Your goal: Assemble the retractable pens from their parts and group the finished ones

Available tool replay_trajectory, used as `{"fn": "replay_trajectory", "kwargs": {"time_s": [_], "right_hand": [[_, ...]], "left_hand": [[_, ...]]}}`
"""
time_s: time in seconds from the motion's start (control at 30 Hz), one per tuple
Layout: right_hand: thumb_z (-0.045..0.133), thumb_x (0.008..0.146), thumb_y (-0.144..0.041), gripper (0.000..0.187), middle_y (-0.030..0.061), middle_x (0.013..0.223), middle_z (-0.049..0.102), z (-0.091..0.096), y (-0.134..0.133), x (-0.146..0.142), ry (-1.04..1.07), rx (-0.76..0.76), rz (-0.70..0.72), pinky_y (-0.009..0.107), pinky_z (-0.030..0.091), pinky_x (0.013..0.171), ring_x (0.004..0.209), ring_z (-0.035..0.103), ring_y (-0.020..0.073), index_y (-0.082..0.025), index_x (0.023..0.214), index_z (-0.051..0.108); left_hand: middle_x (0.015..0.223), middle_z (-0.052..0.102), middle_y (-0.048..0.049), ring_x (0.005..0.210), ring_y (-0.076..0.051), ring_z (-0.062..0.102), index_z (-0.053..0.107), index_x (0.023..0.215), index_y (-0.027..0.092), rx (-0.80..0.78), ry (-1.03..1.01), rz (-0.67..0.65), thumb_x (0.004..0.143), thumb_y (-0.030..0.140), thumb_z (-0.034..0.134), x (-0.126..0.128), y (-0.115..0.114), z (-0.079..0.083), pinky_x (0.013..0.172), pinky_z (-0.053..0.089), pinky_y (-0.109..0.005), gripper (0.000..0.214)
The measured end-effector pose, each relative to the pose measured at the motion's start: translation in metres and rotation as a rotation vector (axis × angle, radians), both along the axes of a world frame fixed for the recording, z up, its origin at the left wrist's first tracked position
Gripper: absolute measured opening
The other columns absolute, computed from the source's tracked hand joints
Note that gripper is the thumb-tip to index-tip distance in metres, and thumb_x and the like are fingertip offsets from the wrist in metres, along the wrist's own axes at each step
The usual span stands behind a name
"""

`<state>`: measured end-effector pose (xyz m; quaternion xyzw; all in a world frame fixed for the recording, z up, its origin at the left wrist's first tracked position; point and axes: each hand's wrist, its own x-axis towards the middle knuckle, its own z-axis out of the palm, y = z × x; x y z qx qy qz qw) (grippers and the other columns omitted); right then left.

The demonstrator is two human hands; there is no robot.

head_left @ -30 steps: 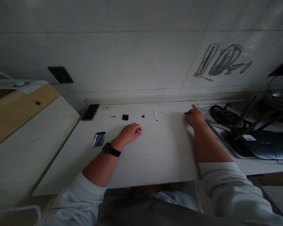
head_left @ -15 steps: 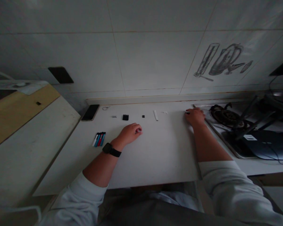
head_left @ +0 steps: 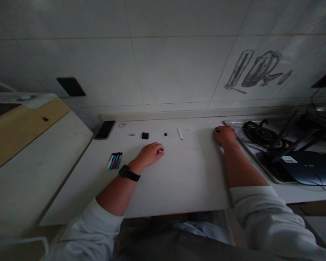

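My left hand (head_left: 150,153), with a dark watch on its wrist, rests on the white tabletop (head_left: 179,181). Its fingers are curled together, and whatever they hold is too small to name. At the far right of the tabletop, my right hand (head_left: 225,134) is closed over a small dark object (head_left: 217,130) that its fingers mostly cover. A row of small parts lies beyond my left hand: springs (head_left: 132,135), black ribbed pieces (head_left: 145,135), a black square piece (head_left: 165,134), white strips (head_left: 179,133) and tiny white pieces (head_left: 190,130).
Several markers (head_left: 115,160) lie left of my left wrist. A phone (head_left: 104,129) and a thin ring (head_left: 122,125) are at the back left. To the right stands a gas stove (head_left: 260,134) with dark items piled on it. A tiled wall (head_left: 176,72) closes the back.
Slightly more of the dark object shows at my right fingers. My left hand stays in place; the whole view has shifted very slightly.
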<state>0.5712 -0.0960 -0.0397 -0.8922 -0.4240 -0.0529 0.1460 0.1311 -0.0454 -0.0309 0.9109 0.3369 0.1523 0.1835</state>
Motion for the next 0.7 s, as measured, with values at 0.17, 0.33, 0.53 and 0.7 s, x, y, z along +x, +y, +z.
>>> {"fn": "replay_trajectory", "kwargs": {"time_s": [0.17, 0.33, 0.53, 0.7], "right_hand": [[0.052, 0.095, -0.039, 0.038, 0.0165, 0.122, 0.069, 0.014, 0.001, 0.005, 0.075, 0.327, -0.005, 0.045, 0.046, 0.099, 0.112, 0.061, 0.031, -0.019, 0.118, 0.075], [0.032, 0.102, -0.038, 0.043, 0.0132, 0.105, 0.072, 0.034, 0.005, 0.011, 0.263, 0.827, 0.016, 0.038, 0.052, 0.09, 0.1, 0.067, 0.024, -0.015, 0.112, 0.067], [0.041, 0.1, -0.05, 0.039, 0.0033, 0.082, 0.064, 0.056, 0.002, -0.022, 0.474, 1.11, 0.104, 0.028, 0.053, 0.069, 0.076, 0.066, 0.0161, -0.02, 0.103, 0.066], [0.047, 0.1, -0.055, 0.041, 0.002, 0.079, 0.063, 0.069, -0.005, -0.105, 0.584, 1.11, 0.371, 0.029, 0.053, 0.071, 0.074, 0.063, 0.0146, -0.021, 0.104, 0.068]], "left_hand": [[0.094, 0.067, -0.0034, 0.081, -0.016, 0.063, 0.07, 0.1, 0.02, -0.001, -0.007, -0.001, 0.092, 0.027, 0.068, 0.0, 0.0, 0.0, 0.078, 0.049, -0.03, 0.01], [0.094, 0.067, -0.0034, 0.081, -0.016, 0.062, 0.07, 0.1, 0.02, -0.002, -0.01, -0.008, 0.092, 0.026, 0.068, -0.001, -0.001, 0.001, 0.077, 0.048, -0.03, 0.01], [0.095, 0.067, -0.0041, 0.082, -0.017, 0.062, 0.07, 0.1, 0.02, -0.007, -0.009, -0.009, 0.092, 0.026, 0.068, -0.001, 0.001, -0.001, 0.078, 0.048, -0.03, 0.01], [0.094, 0.067, -0.0042, 0.082, -0.017, 0.063, 0.071, 0.1, 0.019, 0.006, -0.014, -0.015, 0.092, 0.026, 0.068, -0.001, 0.001, -0.001, 0.078, 0.049, -0.03, 0.011]]}}
